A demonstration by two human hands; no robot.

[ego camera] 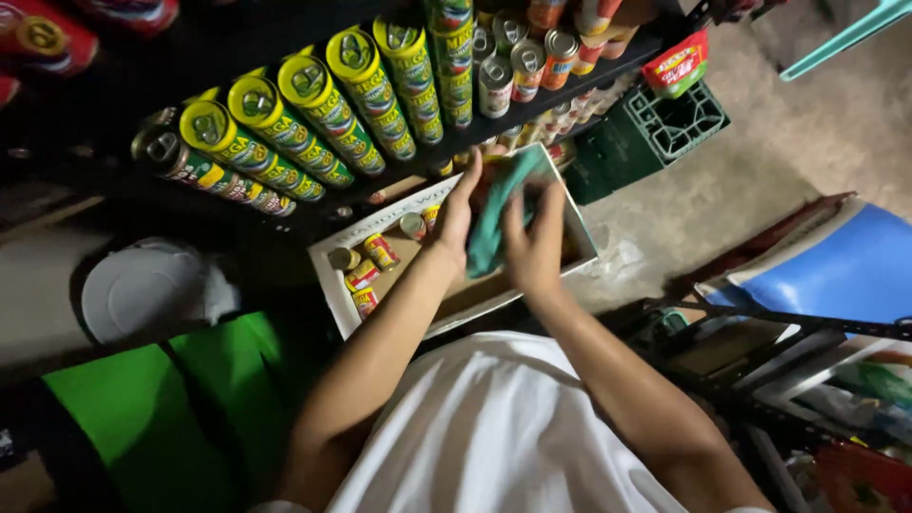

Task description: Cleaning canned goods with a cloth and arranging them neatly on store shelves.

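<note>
Head view: left hand (458,211) and right hand (534,242) both clasping crumpled teal cloth (496,214), held over open white cardboard box (328,275) of small tins. Wiping step likely; calls for steady grip. Stacked yellow-topped cans (313,104) at eleven o'clock.

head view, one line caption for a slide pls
Both hands, left hand and right hand, hold a teal cloth over a cardboard box of cans.

A dark shelf (570,81) carries rows of stacked cans (313,104) in dim light. The floor (788,142) is bare grey concrete. A green crate (665,128) sits there.
</note>
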